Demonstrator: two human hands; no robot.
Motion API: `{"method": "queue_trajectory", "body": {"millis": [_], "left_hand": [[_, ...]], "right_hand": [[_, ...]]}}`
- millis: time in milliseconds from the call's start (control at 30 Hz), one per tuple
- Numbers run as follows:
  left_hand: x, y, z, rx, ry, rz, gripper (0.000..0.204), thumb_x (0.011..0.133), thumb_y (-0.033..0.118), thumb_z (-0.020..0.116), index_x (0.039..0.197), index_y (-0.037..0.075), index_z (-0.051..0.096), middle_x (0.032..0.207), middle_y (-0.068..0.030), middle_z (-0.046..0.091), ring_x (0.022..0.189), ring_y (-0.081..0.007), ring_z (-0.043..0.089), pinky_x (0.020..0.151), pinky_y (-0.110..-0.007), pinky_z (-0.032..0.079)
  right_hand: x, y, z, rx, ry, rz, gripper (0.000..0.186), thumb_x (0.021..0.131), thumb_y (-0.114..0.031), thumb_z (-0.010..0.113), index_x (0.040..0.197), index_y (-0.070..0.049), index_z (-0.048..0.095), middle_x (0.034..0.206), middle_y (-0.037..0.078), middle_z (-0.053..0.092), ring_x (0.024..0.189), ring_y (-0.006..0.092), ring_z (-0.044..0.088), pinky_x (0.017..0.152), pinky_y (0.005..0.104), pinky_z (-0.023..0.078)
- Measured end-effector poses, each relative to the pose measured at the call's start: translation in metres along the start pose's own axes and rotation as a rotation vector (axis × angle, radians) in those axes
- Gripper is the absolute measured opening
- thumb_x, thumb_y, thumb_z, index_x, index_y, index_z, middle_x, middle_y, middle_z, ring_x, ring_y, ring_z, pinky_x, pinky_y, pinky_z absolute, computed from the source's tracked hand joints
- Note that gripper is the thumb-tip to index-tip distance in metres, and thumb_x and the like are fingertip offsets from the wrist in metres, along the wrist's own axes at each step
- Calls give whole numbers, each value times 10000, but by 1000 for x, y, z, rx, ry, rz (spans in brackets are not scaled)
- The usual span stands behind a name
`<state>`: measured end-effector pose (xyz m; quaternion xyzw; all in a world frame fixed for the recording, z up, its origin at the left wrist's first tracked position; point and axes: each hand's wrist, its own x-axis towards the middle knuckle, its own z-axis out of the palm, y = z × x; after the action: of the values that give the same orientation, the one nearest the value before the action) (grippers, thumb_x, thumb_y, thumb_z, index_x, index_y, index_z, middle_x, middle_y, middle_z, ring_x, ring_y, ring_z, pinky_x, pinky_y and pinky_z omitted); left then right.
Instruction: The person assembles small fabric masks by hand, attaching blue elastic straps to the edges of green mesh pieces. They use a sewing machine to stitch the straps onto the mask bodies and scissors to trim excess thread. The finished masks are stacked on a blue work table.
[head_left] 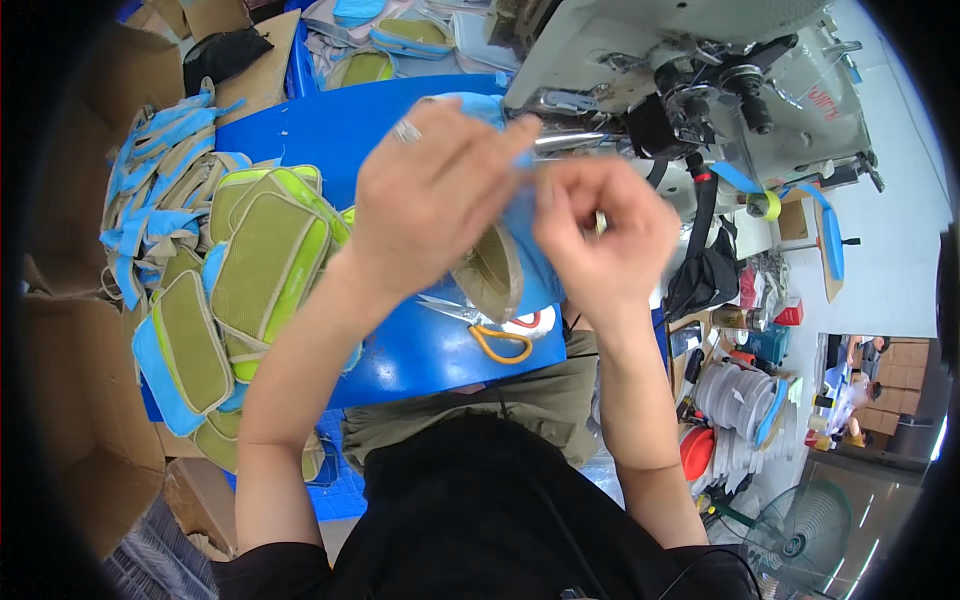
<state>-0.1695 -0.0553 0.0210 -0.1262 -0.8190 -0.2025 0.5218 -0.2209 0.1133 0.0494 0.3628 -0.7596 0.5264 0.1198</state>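
My left hand (425,195) and my right hand (607,225) meet in front of the sewing machine (680,80), both smeared by motion. Their fingertips are pinched close together at the upper edge of a blue and olive fabric piece (530,250), which hangs below them. My left hand's fingers hide part of that edge. Under the piece, scissors (497,340) with orange handles lie on the blue table (400,350), blades pointing left.
Several olive, lime and blue fabric pouches (270,265) are piled at the left, beside a heap of blue and tan straps (160,200). More pouches (410,38) lie beyond the table. A cardboard box (85,370) stands far left, and a fan (800,525) at lower right.
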Motion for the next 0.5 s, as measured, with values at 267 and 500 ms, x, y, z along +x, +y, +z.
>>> {"method": "queue_trajectory", "body": {"millis": [267, 500], "left_hand": [[-8, 46, -11, -136, -234, 14, 141, 705, 107, 794, 811, 101, 701, 767, 9, 649, 713, -202, 619, 651, -344, 452], [0, 59, 1, -117, -253, -7, 120, 733, 122, 796, 800, 108, 697, 743, 6, 623, 696, -195, 590, 619, -356, 419]], "right_hand": [[-12, -10, -106, -110, -10, -467, 189, 737, -16, 711, 924, -1, 691, 867, 113, 708, 789, 208, 672, 686, 310, 505], [205, 112, -369, -773, 609, -185, 386, 970, -283, 683, 1146, 60, 674, 1110, 133, 708, 995, 221, 669, 892, 351, 509]]}}
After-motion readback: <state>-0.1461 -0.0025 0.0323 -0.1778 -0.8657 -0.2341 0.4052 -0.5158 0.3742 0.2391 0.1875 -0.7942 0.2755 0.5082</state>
